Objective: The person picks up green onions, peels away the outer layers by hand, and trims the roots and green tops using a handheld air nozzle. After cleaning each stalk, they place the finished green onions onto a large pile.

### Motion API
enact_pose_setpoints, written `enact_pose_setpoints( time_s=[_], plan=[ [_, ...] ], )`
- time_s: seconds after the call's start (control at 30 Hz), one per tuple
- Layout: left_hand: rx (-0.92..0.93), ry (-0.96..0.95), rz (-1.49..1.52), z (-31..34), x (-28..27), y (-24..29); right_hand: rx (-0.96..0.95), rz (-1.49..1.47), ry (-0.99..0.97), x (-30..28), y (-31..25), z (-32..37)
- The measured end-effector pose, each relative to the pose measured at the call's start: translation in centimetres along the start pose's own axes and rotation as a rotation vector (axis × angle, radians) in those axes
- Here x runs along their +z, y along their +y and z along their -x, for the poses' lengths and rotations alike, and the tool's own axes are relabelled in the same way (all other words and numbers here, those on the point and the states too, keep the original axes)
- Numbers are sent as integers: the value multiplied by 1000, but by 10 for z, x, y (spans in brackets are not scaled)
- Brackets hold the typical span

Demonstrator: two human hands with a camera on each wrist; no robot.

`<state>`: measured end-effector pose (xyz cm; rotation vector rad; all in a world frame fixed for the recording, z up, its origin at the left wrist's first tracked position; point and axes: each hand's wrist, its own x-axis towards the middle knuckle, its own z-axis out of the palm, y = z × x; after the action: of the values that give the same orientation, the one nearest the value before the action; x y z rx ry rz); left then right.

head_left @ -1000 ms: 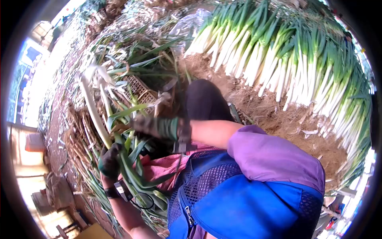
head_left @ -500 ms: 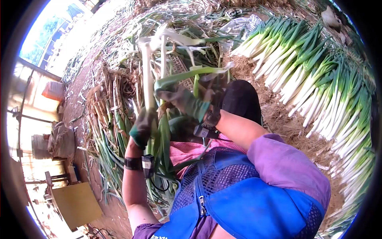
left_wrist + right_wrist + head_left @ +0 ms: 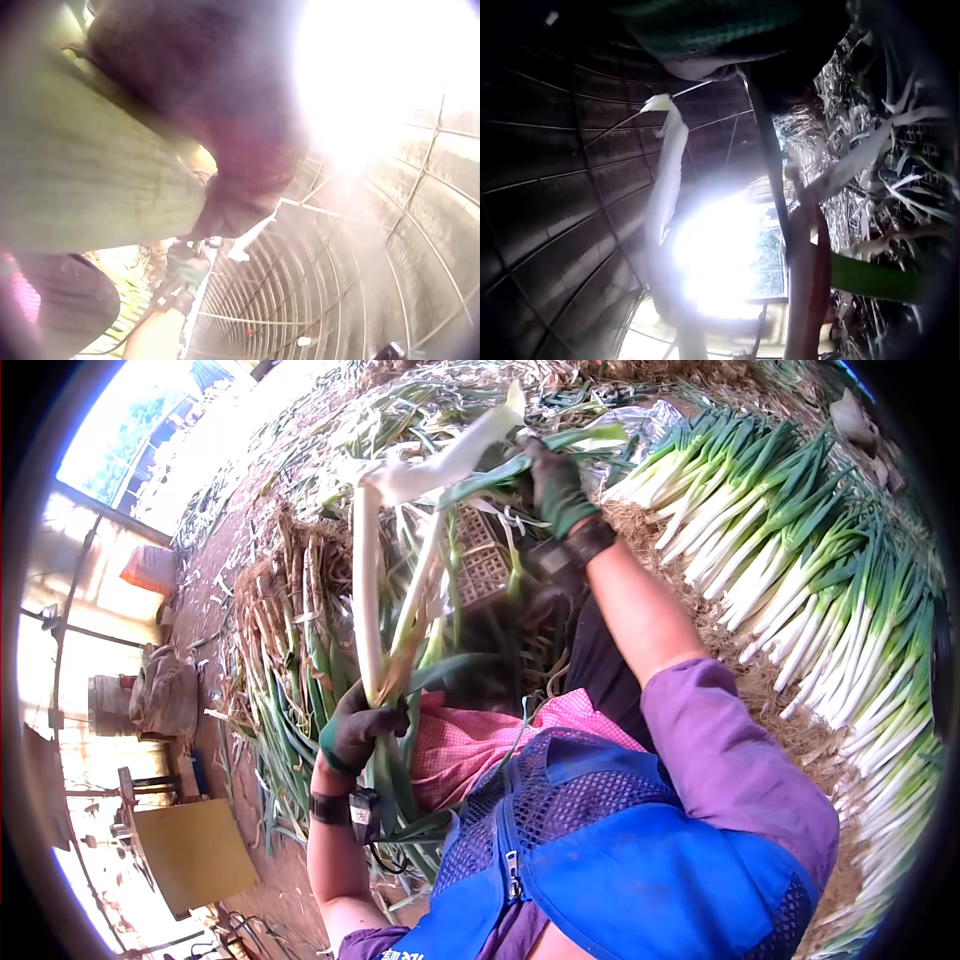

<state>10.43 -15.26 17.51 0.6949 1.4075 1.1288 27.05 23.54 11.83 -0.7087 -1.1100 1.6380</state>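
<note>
The left hand [image 3: 364, 731], in a dark and green glove, grips a leek [image 3: 367, 590] around its lower part; the pale stalk stands upright above the fist. In the left wrist view the gloved fingers [image 3: 225, 97] curl round a broad green stem [image 3: 97, 165]. Up and to the right, the gloved right hand [image 3: 556, 482] holds a green leaf [image 3: 490, 478] at its end, beside a pale peeled layer [image 3: 440, 465] bent over from the stalk top. The right wrist view shows the dark-green glove [image 3: 712, 30] above pale stalks [image 3: 802, 285].
Trimmed leeks [image 3: 790, 580] lie in a long row at the right, beside a strip of roots. Untrimmed leeks [image 3: 290, 650] are piled at the left. A plastic crate [image 3: 480, 565] stands among leaf scraps ahead; a yellow board [image 3: 195, 855] is at lower left.
The right hand has moved from beside the left hand up and away to the right, drawing a leaf out. The left hand has kept its grip on the leek, and the head view has shifted.
</note>
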Motion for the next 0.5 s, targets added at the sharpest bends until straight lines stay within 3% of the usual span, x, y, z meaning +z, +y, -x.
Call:
enact_pose_setpoints(
  time_s=[0.03, 0.07, 0.1, 0.17, 0.27, 0.33, 0.37, 0.4, 0.47, 0.5],
  plan=[
    [-8, -2, 26, 5, -5, -2, 16, -46, -20, -10, 1, -19],
    [-14, -5, 52, 8, -8, -4, -103, 3, -146, -11, -1, -22],
    [-23, -8, 80, 10, -10, -6, -93, -172, -458, -19, -1, -16],
    [-41, -12, -4, 7, -5, -3, -143, -176, -714, 0, 4, -20],
    [-61, -11, 28, -1, 13, -1, -381, 151, -774, 40, -30, 39],
    [-105, 5, -28, -11, 11, -8, -284, 264, -800, 65, -42, 56],
    [-119, 6, -52, -14, 11, -12, -283, 621, -791, 74, -53, 60],
    [-98, 22, -47, -14, 15, -12, -172, 647, -706, 86, -70, 80],
    [-58, 52, -37, -14, 22, -12, -159, 674, -720, 97, 17, 30],
    [-59, 63, -55, -13, 22, -13, -239, 1056, -791, 103, 9, 27]
  ],
)
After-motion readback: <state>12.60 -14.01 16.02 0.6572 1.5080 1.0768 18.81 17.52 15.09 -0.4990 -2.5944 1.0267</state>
